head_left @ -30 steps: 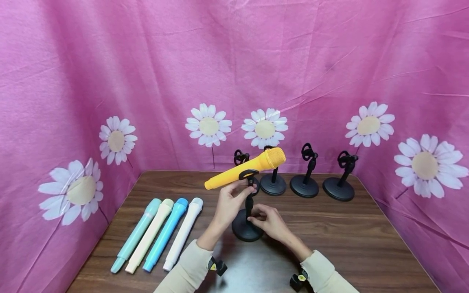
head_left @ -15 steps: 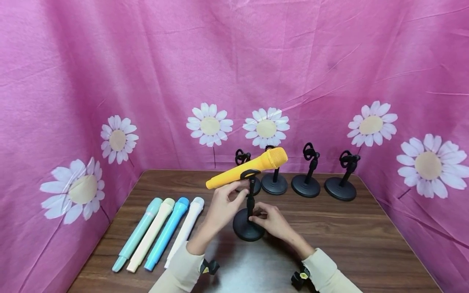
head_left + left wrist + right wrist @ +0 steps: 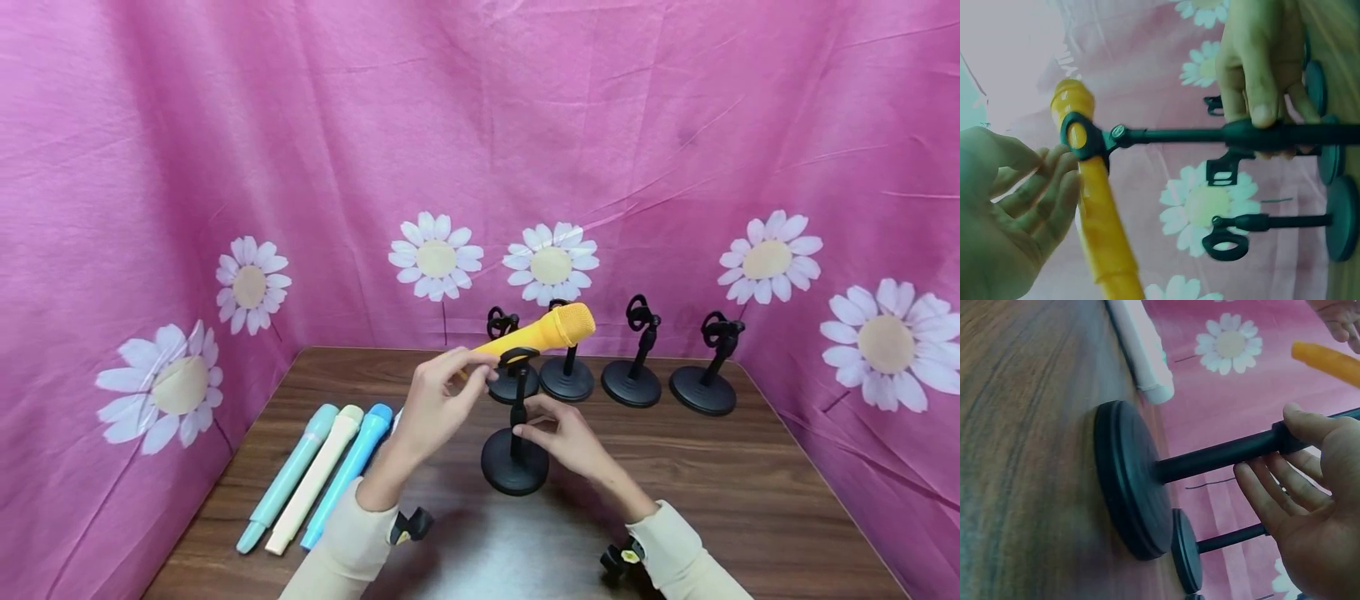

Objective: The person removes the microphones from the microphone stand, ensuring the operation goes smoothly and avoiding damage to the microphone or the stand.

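Note:
A yellow microphone (image 3: 547, 333) lies tilted in the ring clip of a black desktop microphone stand (image 3: 514, 463), its mesh head up to the right. My left hand (image 3: 435, 404) is beside the microphone body, hiding its lower end in the head view. In the left wrist view, its extended fingertips touch the yellow microphone (image 3: 1107, 228) near the clip (image 3: 1085, 137), not wrapped round it. Thumb and fingers of my right hand (image 3: 566, 437) grip the stand's pole above the round base; the right wrist view shows this hand (image 3: 1316, 469) on the pole too.
Several black microphone stands (image 3: 632, 385) line the back of the wooden table (image 3: 675, 500). At left lie teal (image 3: 292, 468), cream (image 3: 318, 471) and blue (image 3: 351, 467) microphones side by side. A white microphone (image 3: 1138, 350) lies there too, mostly hidden behind my left arm in the head view.
My left hand has moved left and up from below the clip to the microphone's body. My right hand keeps its grip, slightly higher on the pole.

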### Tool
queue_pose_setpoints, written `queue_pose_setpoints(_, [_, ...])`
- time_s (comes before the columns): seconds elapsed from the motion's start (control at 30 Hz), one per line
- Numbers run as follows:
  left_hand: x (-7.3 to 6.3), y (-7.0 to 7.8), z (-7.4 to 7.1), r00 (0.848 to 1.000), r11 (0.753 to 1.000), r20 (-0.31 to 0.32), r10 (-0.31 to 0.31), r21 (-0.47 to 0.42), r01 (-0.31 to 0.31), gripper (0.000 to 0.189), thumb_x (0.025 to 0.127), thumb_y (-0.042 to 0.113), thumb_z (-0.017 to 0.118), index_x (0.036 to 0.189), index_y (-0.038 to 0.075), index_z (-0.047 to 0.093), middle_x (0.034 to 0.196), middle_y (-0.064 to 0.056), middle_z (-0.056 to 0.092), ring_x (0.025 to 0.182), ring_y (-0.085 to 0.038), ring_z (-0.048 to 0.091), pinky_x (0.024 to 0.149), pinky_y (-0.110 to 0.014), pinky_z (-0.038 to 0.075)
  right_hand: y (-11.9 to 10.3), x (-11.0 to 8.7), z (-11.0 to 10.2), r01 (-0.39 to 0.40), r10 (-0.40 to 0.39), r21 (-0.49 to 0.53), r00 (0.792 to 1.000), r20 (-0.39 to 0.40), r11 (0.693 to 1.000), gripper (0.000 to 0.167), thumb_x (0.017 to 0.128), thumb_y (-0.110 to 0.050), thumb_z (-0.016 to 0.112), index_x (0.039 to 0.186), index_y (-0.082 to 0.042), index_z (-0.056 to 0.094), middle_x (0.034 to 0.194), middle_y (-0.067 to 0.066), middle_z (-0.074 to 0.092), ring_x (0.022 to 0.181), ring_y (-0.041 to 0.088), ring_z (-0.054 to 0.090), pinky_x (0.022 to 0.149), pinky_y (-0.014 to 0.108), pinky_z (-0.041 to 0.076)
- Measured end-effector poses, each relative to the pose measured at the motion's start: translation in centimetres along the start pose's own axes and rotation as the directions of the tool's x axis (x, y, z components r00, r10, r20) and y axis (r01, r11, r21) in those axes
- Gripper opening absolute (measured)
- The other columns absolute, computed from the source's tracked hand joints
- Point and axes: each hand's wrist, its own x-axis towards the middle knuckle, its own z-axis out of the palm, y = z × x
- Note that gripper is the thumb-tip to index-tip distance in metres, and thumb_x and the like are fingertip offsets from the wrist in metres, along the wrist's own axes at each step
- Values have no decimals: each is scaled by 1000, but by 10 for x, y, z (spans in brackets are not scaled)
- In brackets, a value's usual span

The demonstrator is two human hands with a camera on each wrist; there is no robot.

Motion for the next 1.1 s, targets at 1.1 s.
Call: queue_pose_setpoints(1.1, [29,-16,14,971,982,207,-122,166,89,48,102,30,75,145,14,62,124,-2,67,101,-16,61,86,-33,57,0,7,-5,97,-96,15,995,-19,995,27,94,-14,83,120,-9,77,115,9,79,100,18,77,86,29,64])
